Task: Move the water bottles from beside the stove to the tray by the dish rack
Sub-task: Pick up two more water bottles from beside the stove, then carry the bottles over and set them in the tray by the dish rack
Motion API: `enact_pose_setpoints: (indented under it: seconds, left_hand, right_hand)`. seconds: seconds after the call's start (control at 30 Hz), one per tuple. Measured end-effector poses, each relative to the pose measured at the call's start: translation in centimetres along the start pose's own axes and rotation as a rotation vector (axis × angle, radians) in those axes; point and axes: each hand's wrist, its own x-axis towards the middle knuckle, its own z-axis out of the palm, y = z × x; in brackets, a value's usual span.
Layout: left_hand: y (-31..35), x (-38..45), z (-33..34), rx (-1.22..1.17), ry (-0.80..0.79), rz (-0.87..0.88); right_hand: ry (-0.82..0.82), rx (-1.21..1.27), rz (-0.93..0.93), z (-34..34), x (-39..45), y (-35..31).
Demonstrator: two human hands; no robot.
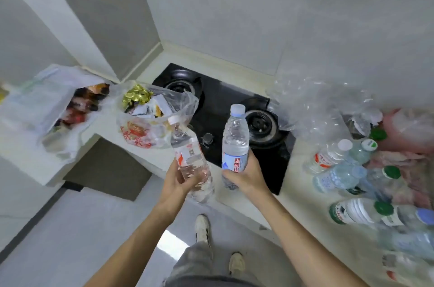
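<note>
Left hand (179, 177) grasps a clear plastic water bottle with white cap and red-and-white label (190, 160), tilted, at frame centre. Right hand (244, 175) grasps an upright clear plastic water bottle with pale blue cap and blue label (235, 143); its base is hidden by the fingers. Both are held above the front edge of the black glass two-burner stove (225, 122). At right, a heap of lying plastic bottles (352, 176) sits on the pale table (296, 176), blurred and cut off by the frame edge. Crumpled clear plastic wrap (319, 103) covers part of the right burner. Translucent bag of wrappers (150, 117) left of stove. Grey walls, pale floor.
</note>
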Motion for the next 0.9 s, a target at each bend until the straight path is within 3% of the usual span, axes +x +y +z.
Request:
enact_pose_setpoints:
  seconds: [0.2,0.43,0.63,0.9]
  left_hand:
    - [5.0,-7.5,-8.9,-0.125,0.309,0.225]
    - [6.0,-17.8,-22.1,-0.247,0.710,0.336]
    - [5.3,-26.8,-35.1,-0.418,1.034,0.418]
    - [3.5,-41.7,-52.7,-0.416,1.294,0.444]
  right_hand:
    - [-0.364,0.124,-0.125,10.4,-1.4,-7.4]
    - [-0.696,0.067,-0.211,27.3,-5.8,-13.0]
    - [-0.953,0.050,-0.182,45.7,-12.6,-13.9]
    - [-1.241,0.062,-0.161,68.1,-25.6,-13.9]
